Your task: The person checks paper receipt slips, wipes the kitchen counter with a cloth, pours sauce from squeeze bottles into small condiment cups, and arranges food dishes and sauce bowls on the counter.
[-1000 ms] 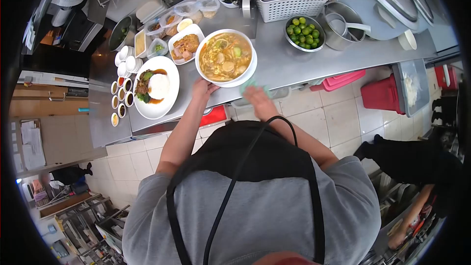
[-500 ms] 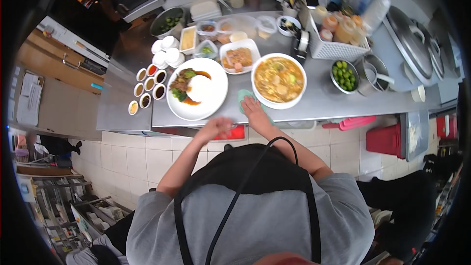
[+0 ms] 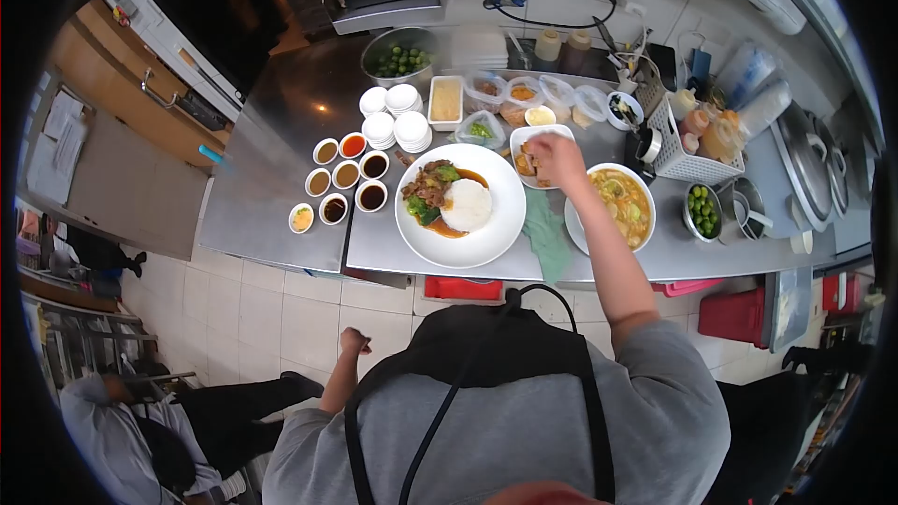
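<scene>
My right hand (image 3: 554, 161) reaches over the white square dish (image 3: 516, 137) holding browned food pieces. Its fingers are bent together at the food; what they pinch, if anything, is hidden. Low at the counter's front, my left hand (image 3: 355, 341) hangs off to the side with fingers curled and nothing visible in it. A green cloth (image 3: 547, 236) lies crumpled between the big round plate (image 3: 505, 236) and the white bowl of yellowish soup (image 3: 625, 206). On the plate are a white rice mound (image 3: 466, 206), meat, broccoli and brown sauce.
Several small sauce cups (image 3: 345, 174) and stacked white cups (image 3: 412, 131) stand at left. Behind are a pot of green limes (image 3: 399, 60) and plastic tubs (image 3: 486, 86). A lime bowl (image 3: 702, 212) and bottle basket (image 3: 694, 161) sit at right. Another person (image 3: 122, 430) is at lower left.
My right hand has left the green cloth and moved forward to the square dish. My left hand has drawn back from the counter edge and lowered. The view has shifted.
</scene>
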`<act>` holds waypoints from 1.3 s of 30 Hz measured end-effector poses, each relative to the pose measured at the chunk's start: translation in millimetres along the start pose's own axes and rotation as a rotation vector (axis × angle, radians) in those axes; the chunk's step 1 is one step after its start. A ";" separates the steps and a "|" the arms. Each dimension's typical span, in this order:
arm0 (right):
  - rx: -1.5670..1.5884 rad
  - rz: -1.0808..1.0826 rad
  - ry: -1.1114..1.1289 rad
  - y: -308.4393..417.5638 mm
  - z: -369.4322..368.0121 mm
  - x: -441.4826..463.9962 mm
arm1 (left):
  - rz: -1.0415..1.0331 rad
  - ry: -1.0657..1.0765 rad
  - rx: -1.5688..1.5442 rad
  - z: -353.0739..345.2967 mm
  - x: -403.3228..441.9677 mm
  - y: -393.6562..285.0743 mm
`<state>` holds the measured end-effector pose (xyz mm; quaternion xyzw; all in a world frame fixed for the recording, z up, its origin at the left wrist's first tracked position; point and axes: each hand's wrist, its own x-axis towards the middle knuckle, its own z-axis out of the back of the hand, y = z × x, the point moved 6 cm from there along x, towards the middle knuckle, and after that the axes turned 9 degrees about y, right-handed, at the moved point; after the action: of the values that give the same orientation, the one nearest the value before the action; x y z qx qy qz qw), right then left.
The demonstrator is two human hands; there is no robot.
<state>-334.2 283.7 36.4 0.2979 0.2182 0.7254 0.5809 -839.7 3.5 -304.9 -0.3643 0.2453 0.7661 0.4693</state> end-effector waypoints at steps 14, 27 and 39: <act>-0.593 0.164 0.440 -56.4 -179.7 148.4 | -0.151 -0.118 -0.228 -124.4 12.4 7.4; 0.715 -0.269 0.321 -88.4 -162.4 145.5 | -0.068 -0.082 -0.410 -120.3 27.2 17.4; 0.521 -0.192 -0.102 -79.7 106.3 -23.5 | -0.131 0.056 -0.484 11.1 46.9 -43.4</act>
<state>-201.0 276.0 56.7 0.4513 0.3951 0.5706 0.5609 -818.2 55.8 -336.5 -0.5024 0.0434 0.7601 0.4099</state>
